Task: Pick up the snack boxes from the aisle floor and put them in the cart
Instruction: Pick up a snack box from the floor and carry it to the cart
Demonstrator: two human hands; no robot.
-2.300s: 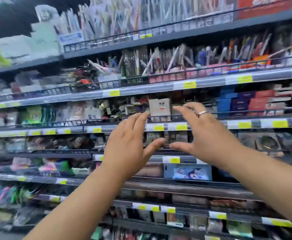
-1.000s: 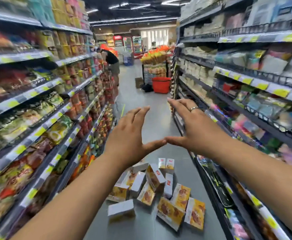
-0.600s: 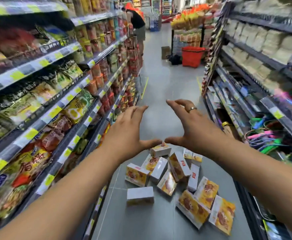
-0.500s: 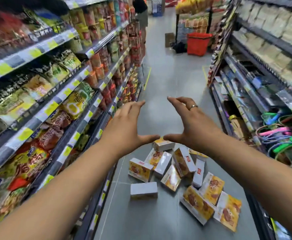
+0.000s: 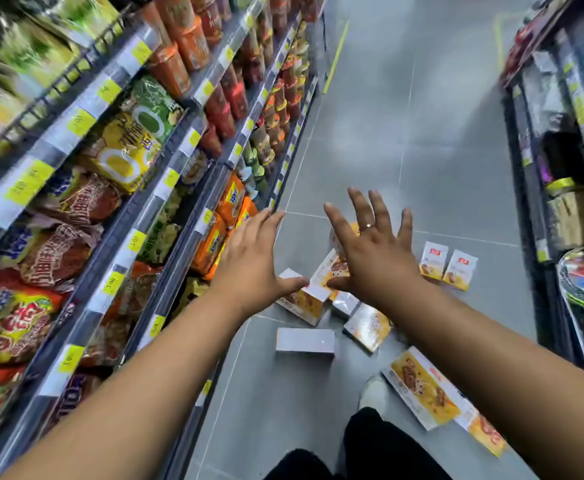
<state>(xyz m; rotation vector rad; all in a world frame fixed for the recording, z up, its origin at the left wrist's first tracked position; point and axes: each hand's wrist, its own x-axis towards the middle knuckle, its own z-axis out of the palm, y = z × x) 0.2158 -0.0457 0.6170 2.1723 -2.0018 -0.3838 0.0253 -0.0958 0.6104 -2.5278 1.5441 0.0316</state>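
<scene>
Head view. Are the hands holding anything?

– No. The left hand [image 5: 249, 258] and the right hand [image 5: 373, 261] are both empty, fingers out straight, thumbs nearly touching. One ring [image 5: 369, 225] is on the right hand.

– Where are the snack boxes [image 5: 422, 389]?

– On the grey floor [image 5: 422, 133], under the hands, between the left shelves [image 5: 110, 168] and the right shelves [image 5: 560, 133]. The hands hide some. I count about ten. One shoe [image 5: 373, 393] stands beside a big box.

– Anything different?

– The boxes look closer than a moment ago, and the right fingers spread wider.

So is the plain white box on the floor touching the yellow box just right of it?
Apart. The head view shows a strip of bare grey floor between the plain white box and the yellow box.
</scene>
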